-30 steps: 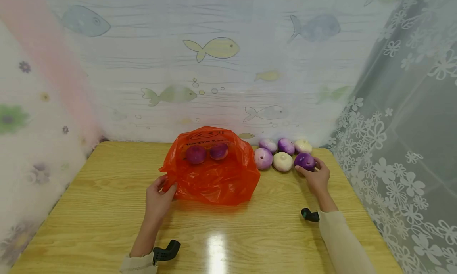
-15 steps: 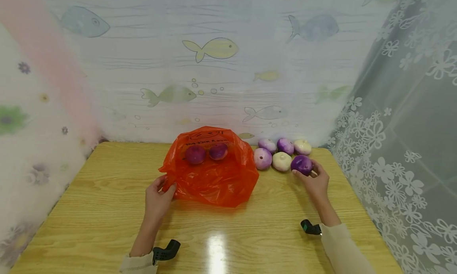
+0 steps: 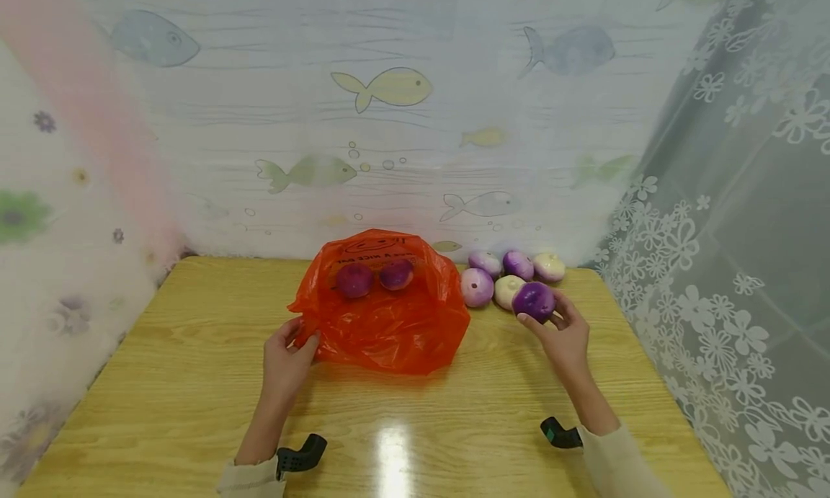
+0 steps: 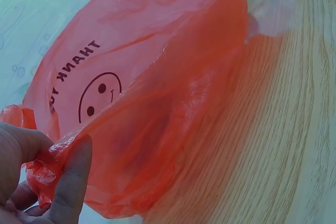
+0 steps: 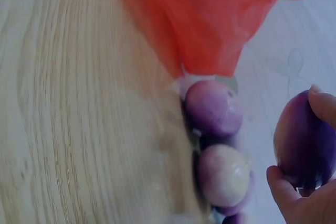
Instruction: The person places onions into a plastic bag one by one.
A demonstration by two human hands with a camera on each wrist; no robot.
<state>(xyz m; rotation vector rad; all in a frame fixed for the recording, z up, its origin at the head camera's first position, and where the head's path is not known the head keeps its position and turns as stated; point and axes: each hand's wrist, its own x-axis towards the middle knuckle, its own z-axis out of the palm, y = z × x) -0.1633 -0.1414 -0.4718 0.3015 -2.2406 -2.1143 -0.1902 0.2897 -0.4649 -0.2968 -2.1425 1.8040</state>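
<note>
One left hand pinching bag, right hand gripping onion

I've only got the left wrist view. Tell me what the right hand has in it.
Observer: The right hand holds a dark purple bulb that looks like an onion.
Operator: Now tell me what's inside the red bag.
Observer: Two purple bulbs show in it, side by side.
Operator: Count whatever else lies on the table beside the bag.
Observer: Five more bulbs, some purple and some cream, sit in a cluster just to its right.
</note>
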